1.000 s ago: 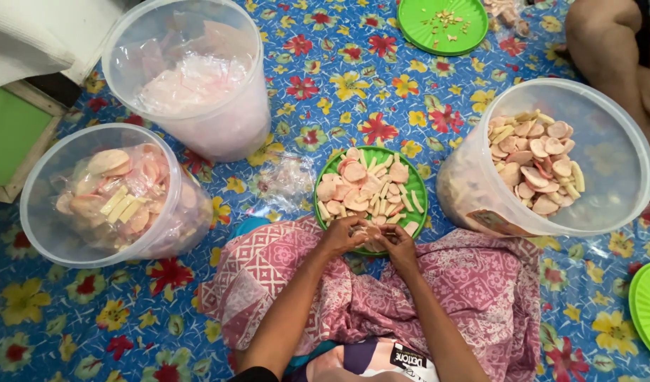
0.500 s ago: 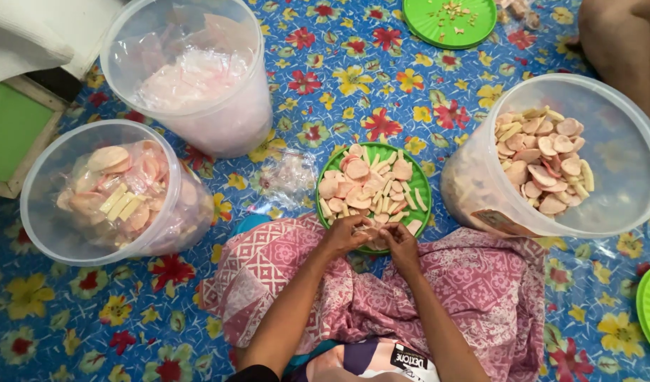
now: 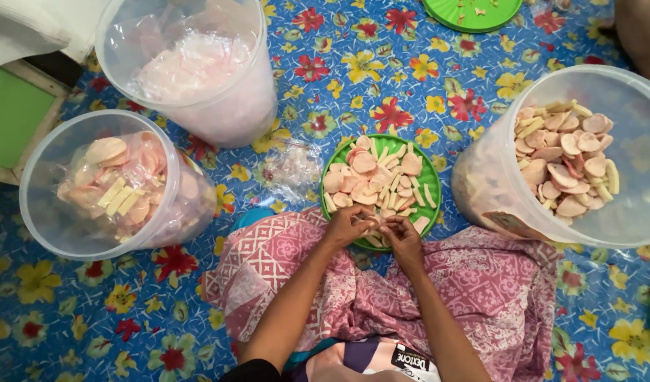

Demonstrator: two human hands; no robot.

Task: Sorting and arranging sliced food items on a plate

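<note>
Both hands meet at the near edge of a green plate (image 3: 429,177). The left hand (image 3: 346,225) is curled, its fingertips drawn together over the pale crackers (image 3: 371,180) at the plate's rim; the right hand (image 3: 402,237) is curled the same way, almost touching the left. Each seems to pinch a small piece, but the fingers hide what lies between them, so I cannot tell for sure what is held.

Against the frames from a second and half a second ago, the hands sit in nearly the same spot at the plate's near rim, with the fingers bent a little differently; the plate and tubs have not shifted on the mat.

The crackers, round pinkish slices and thin pale sticks, cover most of the plate and lie just beyond the fingertips, spreading away from the person. The plate's near edge rests against a pink patterned cloth (image 3: 480,290) over the person's lap.

To the right stands a large clear tub (image 3: 622,226) heaped with the same crackers. To the left is a second clear tub (image 3: 38,212) holding crackers in plastic, and behind it a third tub (image 3: 261,92) with bagged pink ones. A crumpled clear bag (image 3: 293,170) lies between the plate and the left tubs. A green lid (image 3: 473,15) lies far across the blue flowered mat (image 3: 410,78).
</note>
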